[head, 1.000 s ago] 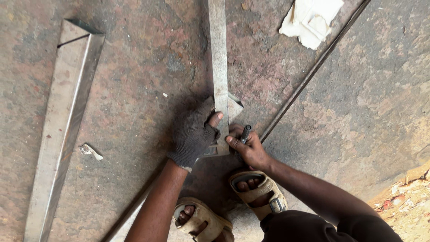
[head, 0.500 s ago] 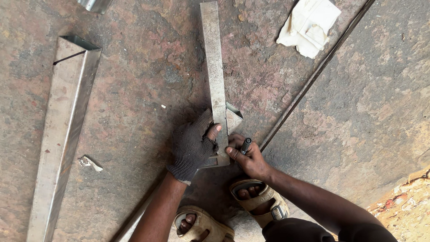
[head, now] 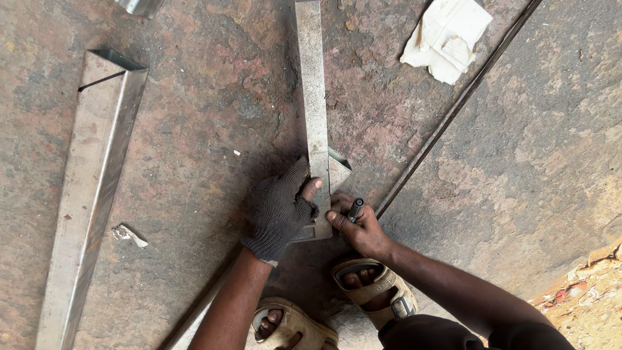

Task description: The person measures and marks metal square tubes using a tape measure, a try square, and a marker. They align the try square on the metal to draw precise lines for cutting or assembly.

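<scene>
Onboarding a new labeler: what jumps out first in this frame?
Dead centre, the gloved left hand presses a flat metal bar against the stained floor, while the bare right hand holds a dark marker at the bar's near end. A long angled steel section lies along the left side, and a crumpled white paper sits top right.

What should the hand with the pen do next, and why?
Probably draw the marker along the edge of the metal square. The gloved left hand presses the square flat across a metal piece, and the right hand holds the marker tip right beside that edge, so everything looks set for a line.
</scene>
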